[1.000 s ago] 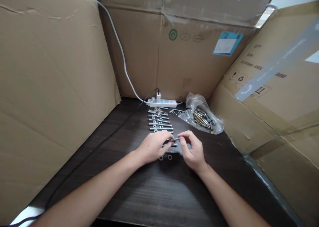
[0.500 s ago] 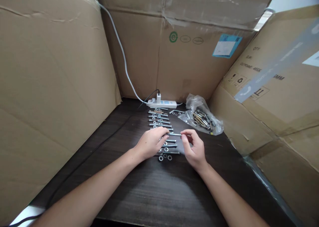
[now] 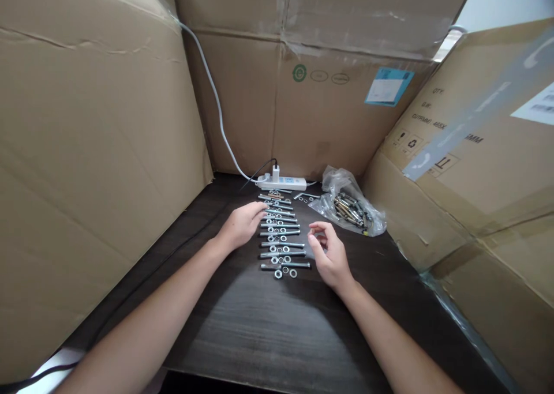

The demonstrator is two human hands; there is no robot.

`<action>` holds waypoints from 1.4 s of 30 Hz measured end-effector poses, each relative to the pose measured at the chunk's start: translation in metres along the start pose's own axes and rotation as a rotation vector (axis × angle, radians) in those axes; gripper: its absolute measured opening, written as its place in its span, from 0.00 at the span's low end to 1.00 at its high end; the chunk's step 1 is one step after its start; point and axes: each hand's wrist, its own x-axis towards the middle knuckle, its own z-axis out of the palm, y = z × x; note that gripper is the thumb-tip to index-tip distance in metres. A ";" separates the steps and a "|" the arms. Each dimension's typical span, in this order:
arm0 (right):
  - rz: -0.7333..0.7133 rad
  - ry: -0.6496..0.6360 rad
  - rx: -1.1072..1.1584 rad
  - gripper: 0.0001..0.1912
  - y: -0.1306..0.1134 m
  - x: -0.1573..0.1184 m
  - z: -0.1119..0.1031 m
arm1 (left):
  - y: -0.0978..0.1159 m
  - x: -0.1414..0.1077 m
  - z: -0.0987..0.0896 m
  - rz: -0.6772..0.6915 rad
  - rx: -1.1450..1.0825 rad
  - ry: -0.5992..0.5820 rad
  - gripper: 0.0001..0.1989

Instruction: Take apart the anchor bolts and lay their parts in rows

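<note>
Silvery bolts [image 3: 283,245] and small metal rings [image 3: 293,273], arranged in a column on the worktop [image 3: 259,325].
The slender bolts lie flat and crosswise, roughly parallel and spaced apart, several showing a thicker left portion; the rings rest in short rows between them, three lying before the nearest bolt. The farthest pieces crowd together, their details too small to distinguish.

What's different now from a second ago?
The left hand has moved left and away from the person, to the far bolts. The right hand has let go of the bolt both hands held, and looks empty. The bag and power strip stayed put.
</note>
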 end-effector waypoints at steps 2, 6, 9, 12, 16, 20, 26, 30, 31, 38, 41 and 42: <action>-0.004 -0.004 0.001 0.11 0.001 0.000 0.000 | -0.014 0.002 -0.004 -0.079 0.049 0.000 0.13; -0.014 -0.019 -0.008 0.11 0.001 0.000 0.001 | -0.035 0.006 -0.012 -0.192 0.189 0.004 0.13; -0.015 -0.042 -0.015 0.10 0.000 0.000 0.001 | -0.047 0.007 -0.015 -0.276 0.311 -0.016 0.13; -0.030 -0.043 -0.009 0.09 -0.002 -0.001 0.000 | -0.057 0.011 -0.017 -0.310 0.364 -0.030 0.13; -0.044 -0.027 -0.008 0.08 -0.002 0.000 -0.001 | -0.072 0.024 -0.021 -0.336 0.413 -0.056 0.13; -0.034 -0.021 -0.020 0.08 0.000 0.001 -0.001 | -0.089 0.046 -0.025 -0.350 0.460 -0.137 0.11; -0.015 -0.034 -0.017 0.08 0.000 0.003 -0.002 | -0.105 0.066 -0.022 -0.328 0.473 -0.236 0.08; -0.001 -0.041 -0.031 0.08 0.000 0.004 -0.002 | -0.110 0.067 -0.016 -0.299 0.454 -0.250 0.09; 0.002 -0.047 -0.033 0.08 0.001 0.004 -0.001 | -0.110 0.068 -0.015 -0.294 0.453 -0.253 0.09; 0.019 -0.078 -0.047 0.07 0.003 0.004 -0.001 | -0.119 0.073 -0.010 -0.303 0.453 -0.276 0.12; 0.024 -0.081 -0.050 0.08 0.003 0.005 -0.001 | -0.123 0.074 -0.012 -0.318 0.452 -0.271 0.14; 0.024 -0.082 -0.052 0.08 0.003 0.005 -0.001 | -0.125 0.073 -0.013 -0.326 0.452 -0.267 0.14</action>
